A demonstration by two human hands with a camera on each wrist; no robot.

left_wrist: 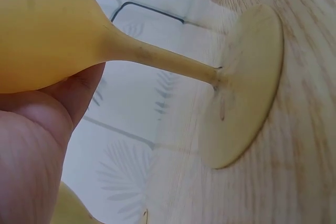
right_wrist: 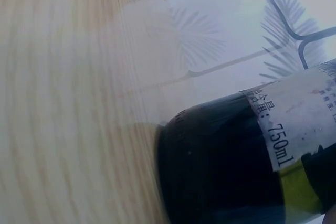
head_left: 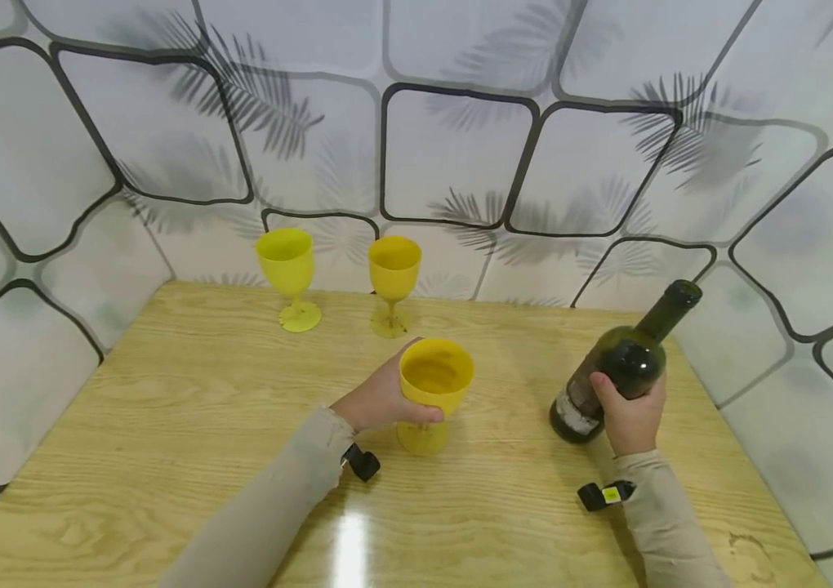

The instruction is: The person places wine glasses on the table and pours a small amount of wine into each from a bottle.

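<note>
Near the table's middle, my left hand (head_left: 385, 395) grips the bowl of a yellow goblet (head_left: 437, 367), its thumb across the near side. In the left wrist view the goblet's stem (left_wrist: 163, 65) and round foot (left_wrist: 249, 87) show, the foot right at the table surface. On the right, my right hand (head_left: 635, 415) holds a dark green wine bottle (head_left: 631, 359) round its body. The bottle leans, neck toward the upper right. A worn label marked 750ml (right_wrist: 294, 114) shows in the right wrist view. Whether the bottle's bottom touches the table I cannot tell.
Behind my left hand, a yellow-green goblet (head_left: 288, 261) and another yellow goblet (head_left: 394, 273) stand upright near the back edge. The light wood table (head_left: 189, 392) meets a patterned wall covering (head_left: 453, 155) at the back and both sides.
</note>
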